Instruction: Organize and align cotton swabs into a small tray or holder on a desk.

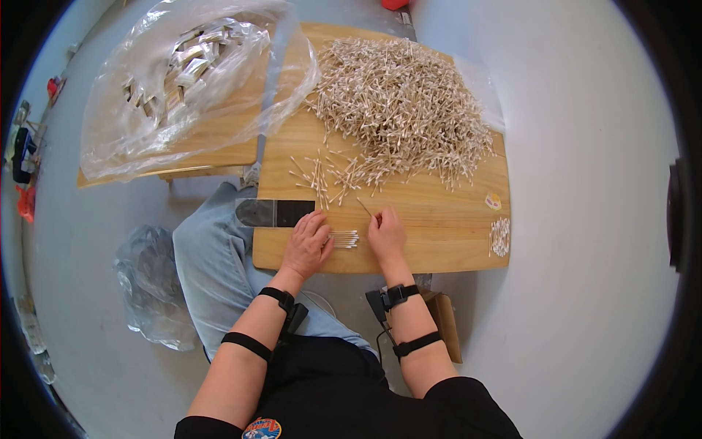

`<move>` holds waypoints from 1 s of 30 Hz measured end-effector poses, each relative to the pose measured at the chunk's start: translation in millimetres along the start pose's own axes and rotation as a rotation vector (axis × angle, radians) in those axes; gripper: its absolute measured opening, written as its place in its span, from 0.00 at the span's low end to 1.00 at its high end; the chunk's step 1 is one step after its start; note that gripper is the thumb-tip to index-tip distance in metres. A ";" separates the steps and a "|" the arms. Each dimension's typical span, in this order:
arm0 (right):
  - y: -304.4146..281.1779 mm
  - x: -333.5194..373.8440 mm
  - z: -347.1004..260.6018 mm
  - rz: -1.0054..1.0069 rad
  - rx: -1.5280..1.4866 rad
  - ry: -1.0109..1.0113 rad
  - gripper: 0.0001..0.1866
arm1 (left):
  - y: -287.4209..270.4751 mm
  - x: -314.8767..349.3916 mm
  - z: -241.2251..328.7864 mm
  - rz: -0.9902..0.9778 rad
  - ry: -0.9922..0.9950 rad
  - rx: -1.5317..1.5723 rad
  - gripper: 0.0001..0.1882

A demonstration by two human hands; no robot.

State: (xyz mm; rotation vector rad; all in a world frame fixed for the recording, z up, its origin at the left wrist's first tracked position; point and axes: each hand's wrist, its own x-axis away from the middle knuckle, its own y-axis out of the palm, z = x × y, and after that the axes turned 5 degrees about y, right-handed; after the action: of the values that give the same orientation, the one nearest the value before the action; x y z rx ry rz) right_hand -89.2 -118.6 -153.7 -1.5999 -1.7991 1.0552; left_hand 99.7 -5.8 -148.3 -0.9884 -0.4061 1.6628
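Observation:
My left hand (307, 243) lies palm down at the table's near edge, its fingers stretched out over the left end of a small row of cotton swabs (346, 239). These swabs lie side by side, and my hand covers part of them. To the right, my right hand (387, 234) is closed, with a single thin cotton swab (363, 207) pinched between thumb and forefinger, its free end pointing up and left. Beyond both hands, several loose swabs (316, 179) lie scattered in front of a large heap of cotton swabs (402, 110).
A flat black and grey strip (275, 213) rests by the wooden table's (446, 238) left edge. Near the right edge are another small group of swabs (499, 237) and a sticker (493, 200). A clear plastic bag (117, 139) with small packets covers the left table.

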 end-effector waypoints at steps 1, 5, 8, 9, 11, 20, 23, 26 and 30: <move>-3.1 6.1 0.5 -0.018 -0.005 -0.012 0.05 | 0.8 0.3 0.6 -0.009 -0.004 0.000 0.15; -13.1 16.0 -4.5 -0.141 -0.065 -0.143 0.06 | 4.2 3.0 -2.6 -0.012 -0.006 -0.034 0.20; -11.3 11.4 -14.5 -0.223 -0.170 -0.079 0.07 | 5.1 3.9 -3.6 -0.046 0.007 -0.095 0.23; -9.9 7.8 -17.5 -0.243 -0.211 -0.020 0.08 | 5.5 3.9 -3.3 -0.060 0.016 -0.125 0.23; -3.7 -12.5 -10.1 -0.089 -0.101 0.037 0.10 | 8.0 1.3 -0.6 -0.078 0.034 -0.149 0.22; 9.6 -47.2 -8.8 0.025 0.087 0.077 0.08 | 3.5 1.5 -0.7 -0.055 0.018 -0.068 0.14; 4.6 -26.8 3.0 0.019 0.081 0.062 0.06 | 1.6 3.4 -1.1 -0.047 0.013 -0.057 0.14; -4.4 -1.9 7.9 0.001 0.068 0.060 0.06 | 1.9 2.1 -0.5 -0.045 0.012 -0.047 0.15; -13.5 15.1 2.1 -0.096 -0.012 -0.042 0.05 | 4.2 3.8 -1.5 -0.033 0.003 -0.045 0.17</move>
State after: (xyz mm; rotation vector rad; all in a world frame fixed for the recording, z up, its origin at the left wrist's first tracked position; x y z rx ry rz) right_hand -101.4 -104.4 -145.7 -1.4929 -1.8932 1.0427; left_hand 98.0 -4.1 -153.7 -1.0114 -0.4573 1.6286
